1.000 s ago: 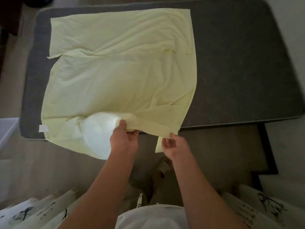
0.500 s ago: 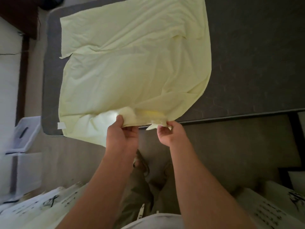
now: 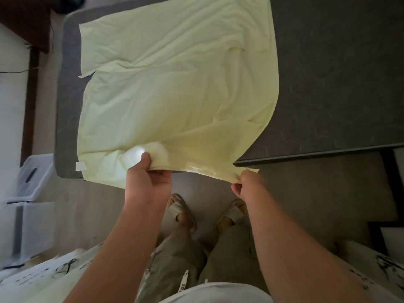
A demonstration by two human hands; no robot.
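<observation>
Grips spread: right grip (image 3: pixel 247 182) slid out along cloth (image 3: pixel 179 84) edge, away from left grip (image 3: pixel 148 182); edge pulled taut.

Pale yellow cloth (image 3: pixel 179 88) thin, matt, creased; grey mattress (image 3: pixel 338 84) coarse-woven, matt

A dark grey mattress (image 3: pixel 338 84) filled the upper view, its near edge trimmed by a black strip (image 3: pixel 317 153). A white plastic storage bin (image 3: pixel 35 178) stood on the pale floor (image 3: pixel 87 211) just beside its left corner. Dark wooden furniture (image 3: pixel 24 20) sat far left. Below were pale slippers (image 3: pixel 182 209), khaki trousers (image 3: pixel 175 259) and white ink-printed fabric (image 3: pixel 43 274).
</observation>
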